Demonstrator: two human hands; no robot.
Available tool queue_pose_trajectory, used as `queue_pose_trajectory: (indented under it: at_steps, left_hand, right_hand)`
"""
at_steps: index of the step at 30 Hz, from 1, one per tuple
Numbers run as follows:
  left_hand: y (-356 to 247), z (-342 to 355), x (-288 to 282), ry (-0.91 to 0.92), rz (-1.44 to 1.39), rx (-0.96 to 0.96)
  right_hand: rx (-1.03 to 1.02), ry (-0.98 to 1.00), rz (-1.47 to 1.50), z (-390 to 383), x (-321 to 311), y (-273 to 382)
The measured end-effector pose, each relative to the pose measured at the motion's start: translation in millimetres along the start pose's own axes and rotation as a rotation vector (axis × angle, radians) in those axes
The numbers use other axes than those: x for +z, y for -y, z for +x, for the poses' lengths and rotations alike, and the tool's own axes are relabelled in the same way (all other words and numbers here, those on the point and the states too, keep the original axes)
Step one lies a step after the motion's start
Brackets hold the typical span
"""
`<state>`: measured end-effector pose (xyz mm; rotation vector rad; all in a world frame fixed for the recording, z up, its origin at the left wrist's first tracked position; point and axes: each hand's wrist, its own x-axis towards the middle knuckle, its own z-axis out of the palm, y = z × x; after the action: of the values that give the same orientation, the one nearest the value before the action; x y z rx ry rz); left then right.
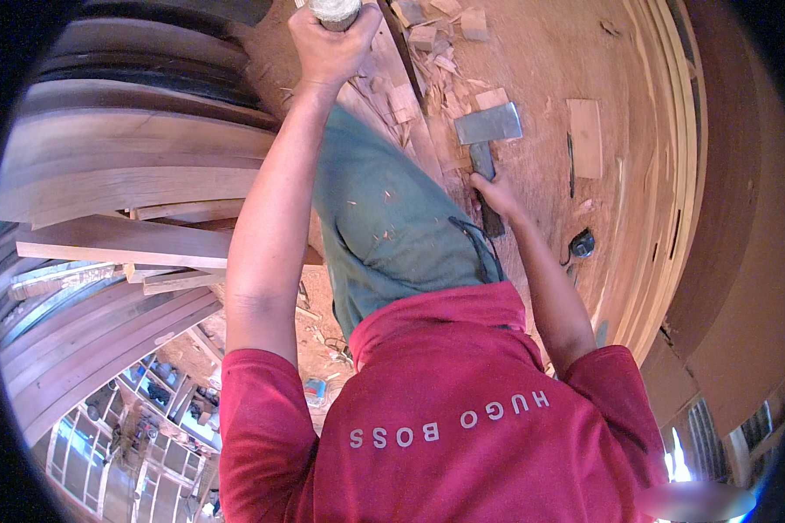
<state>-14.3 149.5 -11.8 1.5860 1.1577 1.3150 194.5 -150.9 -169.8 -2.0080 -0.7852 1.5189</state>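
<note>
Near the top edge, my left hand (pixel 334 44) is closed around a round piece with a pale, whitish end (pixel 335 10). The picture cuts off the rest of it, and its kind cannot be told. My right hand (pixel 497 193) grips the dark handle of a hatchet (pixel 488 125). Its broad grey metal head points away from me, above the wooden surface. My leg in green trousers (pixel 384 200) lies between the two hands, with a few wood shavings on the cloth. Beside my left hand runs a pale board (pixel 384 65).
Wood chips and cut blocks (pixel 449 61) litter the plywood surface (pixel 541 78). To the right lie a flat wood piece (pixel 584 138), a thin dark stick (pixel 571 166) and a small black round item (pixel 582 243). Stacked boards (pixel 139 166) rise on the left; long planks (pixel 663 174) line the right.
</note>
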Motion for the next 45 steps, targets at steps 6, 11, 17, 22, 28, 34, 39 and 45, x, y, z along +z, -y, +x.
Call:
queue_pose_trajectory:
  at_steps: [6,11,17,22,28,34,39,45]
  left_hand:
    - [5,-2,-3,0.001,0.002,0.030]
    - [10,-3,-8,0.031,-0.079,-0.010]
    - [6,-7,-8,0.126,-0.132,-0.066]
    - [10,-10,-9,0.149,0.029,0.107]
    - [8,-20,-13,0.065,-0.088,0.072]
    - [19,-42,-8,0.066,-0.031,0.130]
    - [14,-52,15,0.014,0.026,0.303]
    - [10,-41,14,0.024,0.001,0.249]
  right_hand:
    - [0.049,0.071,0.102,-4,1,11]
    - [0.031,0.135,0.117,-5,1,11]
    - [0.079,0.133,0.167,-13,-2,28]
    - [0.013,0.049,0.108,-13,-5,29]
    - [0.025,-0.029,0.061,-63,-3,120]
    - [-0.464,-0.221,-0.176,-100,-11,194]
    - [-0.323,-0.295,0.075,-111,-6,244]
    - [-0.384,-0.287,0.100,-98,5,280]
